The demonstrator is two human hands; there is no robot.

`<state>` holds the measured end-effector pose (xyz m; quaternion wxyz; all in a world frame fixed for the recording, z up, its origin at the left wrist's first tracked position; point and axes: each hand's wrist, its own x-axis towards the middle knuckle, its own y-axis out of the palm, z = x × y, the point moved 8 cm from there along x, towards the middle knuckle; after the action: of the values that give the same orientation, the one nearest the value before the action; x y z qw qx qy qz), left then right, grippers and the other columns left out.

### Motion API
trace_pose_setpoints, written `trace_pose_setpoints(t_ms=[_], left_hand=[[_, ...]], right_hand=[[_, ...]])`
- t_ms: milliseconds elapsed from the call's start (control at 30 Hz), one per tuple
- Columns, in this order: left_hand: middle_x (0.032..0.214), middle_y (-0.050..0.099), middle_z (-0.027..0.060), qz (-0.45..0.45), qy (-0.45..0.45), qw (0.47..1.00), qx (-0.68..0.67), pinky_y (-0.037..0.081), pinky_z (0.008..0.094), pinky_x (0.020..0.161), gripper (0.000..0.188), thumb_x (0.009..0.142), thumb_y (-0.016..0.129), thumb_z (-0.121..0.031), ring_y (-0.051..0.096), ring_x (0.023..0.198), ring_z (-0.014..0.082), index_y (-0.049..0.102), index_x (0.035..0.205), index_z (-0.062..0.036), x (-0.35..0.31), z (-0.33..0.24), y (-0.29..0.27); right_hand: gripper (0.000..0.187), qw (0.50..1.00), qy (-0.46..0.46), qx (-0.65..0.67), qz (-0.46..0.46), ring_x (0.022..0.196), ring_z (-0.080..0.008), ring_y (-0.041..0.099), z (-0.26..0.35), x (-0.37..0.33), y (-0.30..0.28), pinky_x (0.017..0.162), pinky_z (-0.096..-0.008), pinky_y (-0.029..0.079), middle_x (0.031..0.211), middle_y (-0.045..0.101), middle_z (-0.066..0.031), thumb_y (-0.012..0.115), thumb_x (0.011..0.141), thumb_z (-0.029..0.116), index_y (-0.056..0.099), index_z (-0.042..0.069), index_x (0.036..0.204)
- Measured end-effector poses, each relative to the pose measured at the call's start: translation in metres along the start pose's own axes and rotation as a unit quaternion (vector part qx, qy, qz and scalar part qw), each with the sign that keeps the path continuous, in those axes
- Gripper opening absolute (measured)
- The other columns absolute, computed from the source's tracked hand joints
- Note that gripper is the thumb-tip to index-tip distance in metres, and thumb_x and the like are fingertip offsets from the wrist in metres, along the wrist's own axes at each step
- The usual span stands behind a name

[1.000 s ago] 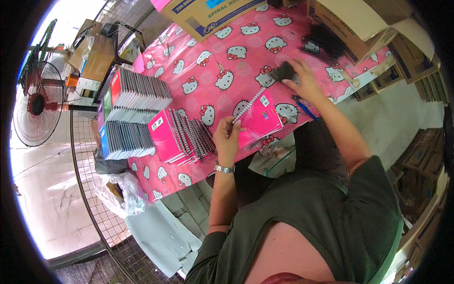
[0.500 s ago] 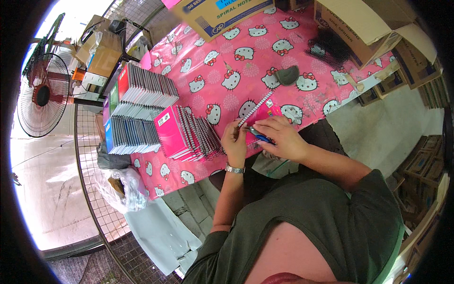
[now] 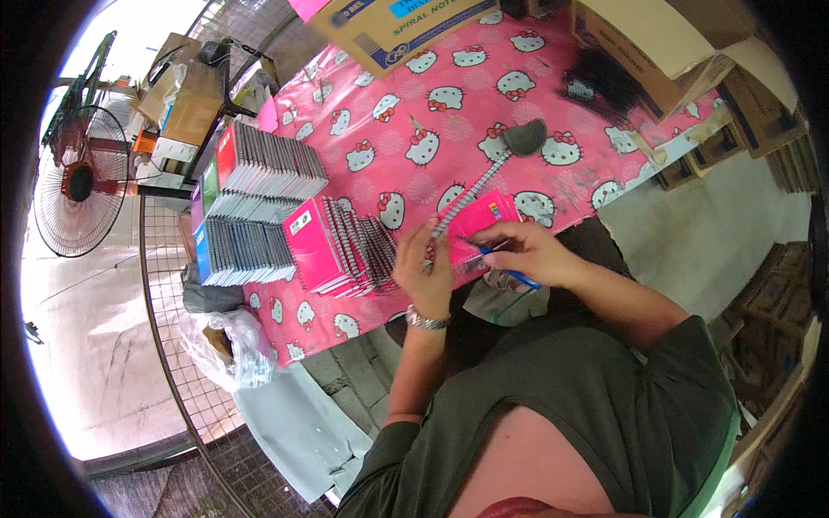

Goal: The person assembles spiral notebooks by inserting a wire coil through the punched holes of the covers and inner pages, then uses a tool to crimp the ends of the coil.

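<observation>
A pink spiral notebook (image 3: 477, 219) lies tilted at the table's near edge. Its pale coil (image 3: 473, 191) runs along the left side, with the upper end close to a dark grey rounded piece (image 3: 525, 138). My left hand (image 3: 423, 266) is closed round the lower end of the coil and the notebook's corner; the fingertips are partly hidden. In my right hand (image 3: 531, 254) are blue-handled pliers (image 3: 520, 277), their tip pointing toward the coil's lower end. To the left of my left hand stands a leaning stack of pink spiral notebooks (image 3: 332, 246).
Red-covered (image 3: 263, 160) and blue-covered spiral notebooks (image 3: 246, 250) stand in stacks at the left. Cardboard boxes (image 3: 406, 34) sit at the back and right of the pink patterned tablecloth (image 3: 393, 160). Black coils (image 3: 600, 86) lie at the far right, and a fan (image 3: 79, 183) stands left.
The pliers have drawn back toward me, away from the coil, and their handles now point lower right. The notebook has turned a little, and its coil reaches farther up the table.
</observation>
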<state>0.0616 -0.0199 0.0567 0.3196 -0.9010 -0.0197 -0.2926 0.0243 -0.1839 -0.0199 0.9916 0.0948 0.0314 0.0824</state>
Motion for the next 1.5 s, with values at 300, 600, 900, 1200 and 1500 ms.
trace_pose_setpoints(t_ms=[300, 600, 900, 1200, 1500], left_hand=[[0.098, 0.067, 0.0135, 0.08, 0.079, 0.931, 0.348, 0.049, 0.0453, 0.079, 0.018, 0.079, 0.056, -0.002, 0.062, 0.096, 0.0309, 0.067, 0.094, -0.0061, 0.159, -0.032, -0.133], [0.116, 0.065, 0.0137, 0.11, 0.119, 0.86, 0.483, 0.045, 0.0463, 0.094, 0.028, 0.083, 0.06, -0.009, 0.057, 0.108, 0.0359, 0.064, 0.111, -0.007, 0.134, 0.044, -0.101], [0.106, 0.062, 0.0097, 0.327, 0.161, 0.919, 0.153, 0.051, 0.0416, 0.082, 0.029, 0.075, 0.07, -0.013, 0.059, 0.099, 0.0297, 0.062, 0.102, -0.007, -0.03, -0.012, 0.097], [0.107, 0.064, 0.0112, 0.375, 0.148, 0.905, 0.139, 0.048, 0.0439, 0.085, 0.033, 0.082, 0.061, -0.013, 0.06, 0.099, 0.0315, 0.061, 0.114, -0.0089, -0.006, 0.002, 0.085], [0.095, 0.062, 0.0098, 0.264, 0.178, 0.934, 0.164, 0.04, 0.044, 0.091, 0.02, 0.086, 0.061, -0.016, 0.057, 0.092, 0.029, 0.06, 0.103, -0.0066, -0.002, -0.005, 0.09]], right_hand=[[0.037, 0.825, -0.025, -0.548, -0.134, 0.106, -0.0371, 0.058, -0.038, -0.003, -0.147, 0.094, -0.0454, 0.047, 0.105, 0.066, -0.0164, 0.072, 0.073, 0.016, 0.067, 0.005, 0.108], [0.027, 0.715, -0.087, -0.613, -0.324, 0.098, -0.0369, 0.06, 0.009, 0.045, -0.267, 0.088, -0.0471, 0.049, 0.103, 0.063, -0.017, 0.068, 0.081, 0.019, 0.066, 0.003, 0.102], [0.026, 0.587, 0.026, -0.77, -0.248, 0.107, -0.0308, 0.06, -0.005, 0.082, -0.286, 0.089, -0.0426, 0.049, 0.111, 0.061, -0.0132, 0.055, 0.087, 0.014, 0.064, 0.009, 0.111], [0.032, 0.862, -0.152, -0.471, -0.108, 0.094, -0.029, 0.059, 0.04, 0.035, -0.14, 0.082, -0.0421, 0.047, 0.101, 0.059, -0.0115, 0.06, 0.092, 0.021, 0.066, 0.018, 0.123], [0.025, 0.917, -0.173, -0.348, -0.092, 0.097, -0.0217, 0.058, 0.014, 0.022, -0.066, 0.084, -0.0407, 0.037, 0.101, 0.06, -0.0013, 0.069, 0.083, 0.013, 0.071, 0.021, 0.106]])
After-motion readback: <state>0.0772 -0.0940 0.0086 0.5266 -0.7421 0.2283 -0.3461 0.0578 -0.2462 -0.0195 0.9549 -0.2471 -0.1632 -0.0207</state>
